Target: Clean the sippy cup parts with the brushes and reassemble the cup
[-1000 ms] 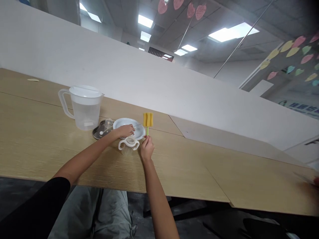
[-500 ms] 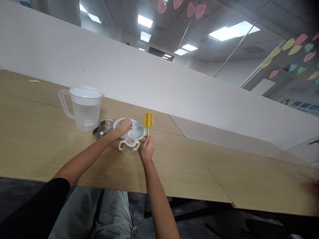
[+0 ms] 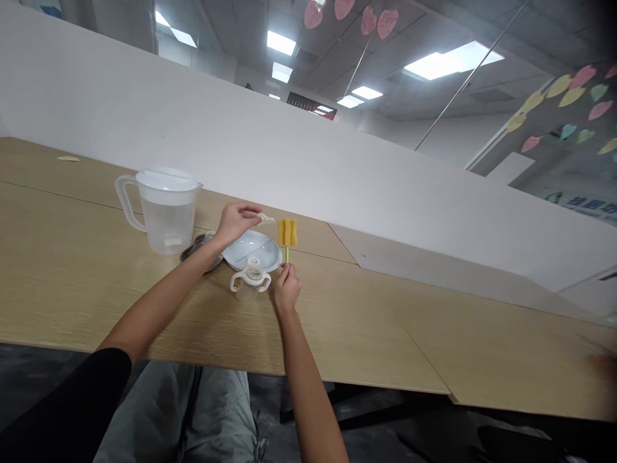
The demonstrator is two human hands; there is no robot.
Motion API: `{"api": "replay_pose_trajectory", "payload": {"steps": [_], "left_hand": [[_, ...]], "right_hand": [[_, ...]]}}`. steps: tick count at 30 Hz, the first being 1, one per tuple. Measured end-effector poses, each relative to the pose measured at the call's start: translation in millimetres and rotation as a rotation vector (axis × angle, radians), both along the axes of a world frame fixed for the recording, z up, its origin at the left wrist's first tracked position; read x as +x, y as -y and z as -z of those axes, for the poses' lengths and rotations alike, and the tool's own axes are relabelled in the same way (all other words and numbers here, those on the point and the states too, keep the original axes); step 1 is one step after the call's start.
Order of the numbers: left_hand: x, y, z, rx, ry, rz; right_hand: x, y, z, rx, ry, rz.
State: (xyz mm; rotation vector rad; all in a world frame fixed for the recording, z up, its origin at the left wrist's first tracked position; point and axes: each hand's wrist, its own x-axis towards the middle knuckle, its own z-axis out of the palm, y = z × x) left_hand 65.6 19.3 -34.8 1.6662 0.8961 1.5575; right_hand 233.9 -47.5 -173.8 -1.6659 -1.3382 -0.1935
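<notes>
My left hand [image 3: 237,222] is closed, pinching a small clear piece [image 3: 266,219] above the white bowl [image 3: 272,260]; its exact kind is too small to tell. In my right hand [image 3: 288,289] is the green handle of a sponge brush [image 3: 288,233], held upright with its yellow head on top. Between my forearms stands a clear baby bottle [image 3: 248,290] with two white side handles and an uncovered mouth. The bottle is in front of the bowl, left of my right hand. A dark metal tray [image 3: 212,265] lies beside the bowl, partly hidden by my left arm.
A translucent lidded pitcher [image 3: 168,215] holding liquid stands left of the tray. Behind the wooden table [image 3: 357,334] runs a white partition [image 3: 270,148]. A small pale flat piece [image 3: 68,158] lies at the far left. Something blurred shows at the right edge.
My left hand has risen out of the bowl, bringing up the small clear piece. My right hand and the sponge brush have stayed almost still.
</notes>
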Motion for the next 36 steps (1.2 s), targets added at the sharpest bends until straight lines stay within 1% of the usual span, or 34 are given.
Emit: {"api": "replay_pose_trajectory", "payload": {"steps": [2, 3, 5, 6, 8, 11, 13, 16, 19, 22, 24, 26, 28, 29, 30, 31, 32, 34, 36], "left_hand": [[1, 7, -4.6, -0.007, 0.05, 0.063], [2, 10, -5.8, -0.015, 0.038, 0.103], [7, 16, -6.0, 0.009, -0.051, 0.153], [10, 18, -5.2, 0.05, -0.116, 0.146], [14, 21, -2.7, 0.184, -0.273, 0.077], [16, 22, 0.5, 0.366, -0.535, -0.03], [14, 23, 1.5, 0.422, -0.656, -0.082], [13, 24, 2.6, 0.421, -0.731, -0.141], [13, 21, 4.2, 0.361, -0.746, -0.198], [11, 14, 3.3, 0.257, -0.682, -0.24], [3, 10, -1.3, 0.219, -0.634, -0.264], [-12, 6, -9.3, 0.208, -0.667, -0.299], [-33, 2, -18.3, 0.169, -0.834, -0.317], [-44, 1, -22.1, 0.129, -0.972, -0.288], [-55, -1, -24.8, 0.06, -1.117, -0.246], [-64, -4, -26.1, -0.059, -1.254, -0.202], [-72, -7, -25.7, -0.178, -1.36, -0.166], [-80, -13, -20.0, -0.369, -1.476, -0.148], [-81, -22, -9.0, -0.432, -1.496, -0.187]], "right_hand": [[0, 0, -0.3, 0.016, -0.009, 0.01], [0, 0, -0.2, 0.019, -0.002, -0.009], [0, 1, 0.4, 0.023, 0.021, -0.067], [0, 2, 0.8, 0.028, 0.029, -0.093], [1, 2, 1.4, 0.051, 0.025, -0.114], [1, 3, 1.6, 0.108, -0.004, -0.097], [1, 3, 1.2, 0.131, -0.014, -0.093], [1, 3, 0.4, 0.129, -0.009, -0.105], [1, 5, -0.2, 0.12, 0.002, -0.139], [1, 6, 0.0, 0.16, 0.001, -0.203], [1, 6, 0.4, 0.196, -0.008, -0.239], [1, 6, 0.7, 0.215, -0.02, -0.252], [1, 5, 0.8, 0.219, -0.032, -0.244], [1, 5, 0.6, 0.218, -0.037, -0.239], [1, 5, 0.5, 0.216, -0.04, -0.238], [1, 4, 0.3, 0.211, -0.04, -0.24], [1, 4, 0.2, 0.205, -0.038, -0.244], [1, 4, 0.2, 0.191, -0.032, -0.253], [1, 4, 0.5, 0.182, -0.029, -0.252]]}}
